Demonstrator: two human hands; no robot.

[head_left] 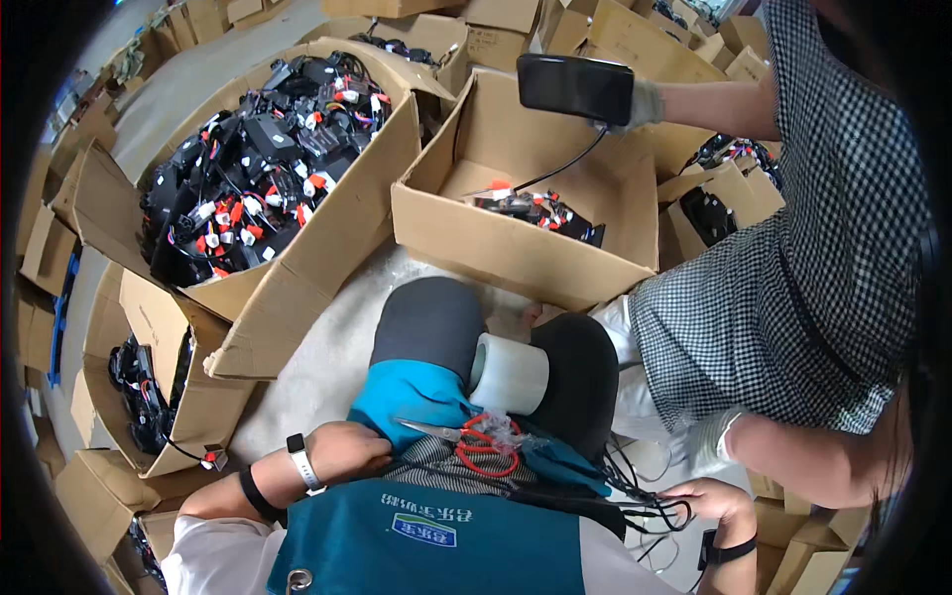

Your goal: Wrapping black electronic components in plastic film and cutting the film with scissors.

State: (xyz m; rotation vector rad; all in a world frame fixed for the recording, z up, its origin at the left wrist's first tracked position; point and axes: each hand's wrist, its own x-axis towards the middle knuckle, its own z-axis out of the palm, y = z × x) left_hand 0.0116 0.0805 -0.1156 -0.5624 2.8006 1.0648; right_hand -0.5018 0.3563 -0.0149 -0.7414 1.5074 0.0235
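Observation:
My left hand (pixel 349 451) rests by my lap against the teal apron (pixel 426 526). Its fingers are curled, and what they hold, if anything, is hidden. Out to the right, my right hand (pixel 716 502) has its fingers closed on a bundle of thin black cables (pixel 650 508), which runs up beside my thigh. Scissors (pixel 488 446) with red handles lie on my lap, next to a crumpled piece of clear plastic. Between my thighs sits a roll of clear film (pixel 511 374).
A large carton (pixel 327 273) heaped with black devices and connectors stands front left. Ahead, another carton (pixel 526 253) holds a few. A co-worker in a checked garment (pixel 754 327) stands close on my right, a gloved hand holding a black device (pixel 575 87) over that carton. More cartons surround us.

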